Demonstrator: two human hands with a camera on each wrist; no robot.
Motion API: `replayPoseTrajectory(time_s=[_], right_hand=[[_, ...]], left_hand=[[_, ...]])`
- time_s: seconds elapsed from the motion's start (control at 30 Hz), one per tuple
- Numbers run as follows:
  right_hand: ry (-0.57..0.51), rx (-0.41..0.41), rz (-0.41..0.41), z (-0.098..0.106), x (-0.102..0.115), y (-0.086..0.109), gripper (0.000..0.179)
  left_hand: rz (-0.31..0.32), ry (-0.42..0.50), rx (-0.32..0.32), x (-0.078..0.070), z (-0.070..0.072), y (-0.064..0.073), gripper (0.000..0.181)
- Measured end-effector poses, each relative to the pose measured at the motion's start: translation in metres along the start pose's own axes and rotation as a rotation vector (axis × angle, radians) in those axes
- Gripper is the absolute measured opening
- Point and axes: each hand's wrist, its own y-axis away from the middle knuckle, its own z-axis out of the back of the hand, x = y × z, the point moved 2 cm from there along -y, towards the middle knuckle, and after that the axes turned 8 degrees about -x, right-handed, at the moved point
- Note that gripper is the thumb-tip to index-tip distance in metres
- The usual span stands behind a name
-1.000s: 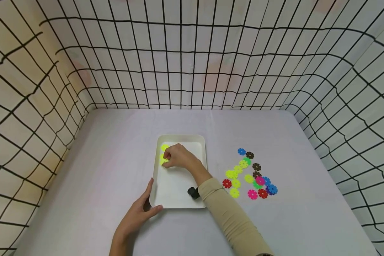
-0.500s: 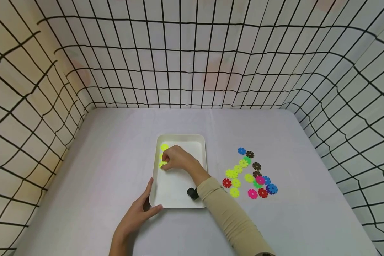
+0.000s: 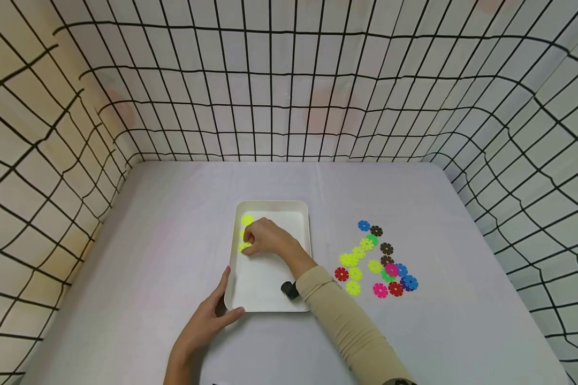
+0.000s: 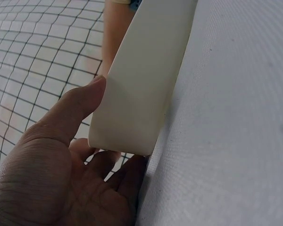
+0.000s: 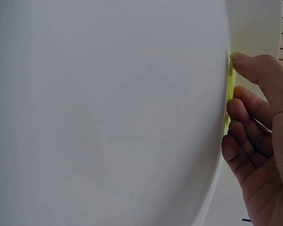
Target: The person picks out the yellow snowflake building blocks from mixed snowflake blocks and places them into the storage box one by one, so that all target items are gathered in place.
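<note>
A white tray (image 3: 271, 278) lies on the table. My left hand (image 3: 203, 323) holds its near left corner; in the left wrist view the thumb (image 4: 85, 101) touches the rim and the other fingers curl beside the wall. My right hand (image 3: 268, 236) reaches over the tray and pinches a yellow notched disc (image 3: 243, 246) low against the tray floor, near the left wall. Beyond it lies another yellow disc (image 3: 247, 220), and a third is partly hidden by the right fingers. The right wrist view shows the thumb and fingertips at yellow edges (image 5: 230, 87).
Right of the tray, notched discs in several colours lie scattered, some overlapping, among them a red disc (image 3: 341, 274), a pink disc (image 3: 380, 290) and a blue disc (image 3: 364, 225). A black wrist device (image 3: 289, 290) shows by the right sleeve. Black wire mesh (image 3: 279, 109) encloses the table.
My right hand has shifted slightly toward the tray's left wall with the yellow disc, then stayed nearly still. The left hand keeps its hold on the corner.
</note>
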Motion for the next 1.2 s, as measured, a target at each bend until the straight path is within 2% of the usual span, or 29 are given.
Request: replayPoseTrajectory(time_s=[0.87, 1.03, 1.2], right_hand=[[-0.003, -0.025, 0.006, 0.005, -0.002, 0.005, 0.029], [-0.002, -0.022, 0.012, 0.014, 0.003, 0.008, 0.029], [-0.004, -0.035, 0.009, 0.031, 0.010, 0.012, 0.032]], left_hand=[[-0.021, 0.006, 0.000, -0.002, -0.004, 0.000, 0.096], [-0.022, 0.022, 0.013, -0.001, -0.004, 0.000, 0.096], [-0.012, 0.001, 0.011, 0.001, -0.002, -0.001, 0.096]])
